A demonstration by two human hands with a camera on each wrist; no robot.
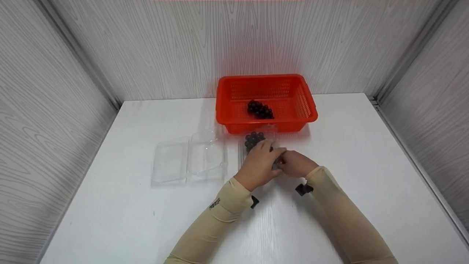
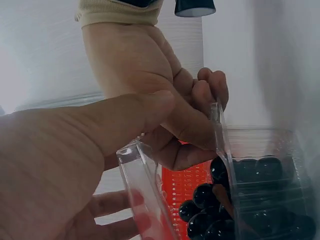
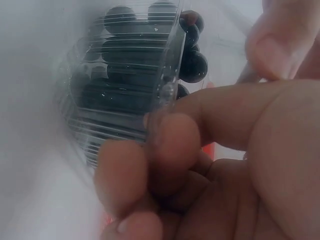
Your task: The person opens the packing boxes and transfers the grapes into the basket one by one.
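Observation:
A clear plastic clamshell box [image 2: 270,195] holds a bunch of dark grapes [image 1: 253,139], partly hidden by my hands in the head view. My right hand [image 1: 296,164] pinches the box's rim between thumb and fingers, as the right wrist view shows closely. Over the box lies my left hand [image 1: 258,167], touching the right one. In the left wrist view, the raised clear lid [image 2: 150,200] stands between the left thumb and fingers, which show through the plastic. The lid is apart from the tray's rim there.
Just behind the box stands a red plastic basket [image 1: 263,77] with another bunch of dark grapes [image 1: 260,110] inside. An opened clear clamshell [image 1: 170,161] lies flat to the left on the white table [image 1: 121,220]. Walls enclose the table's back and sides.

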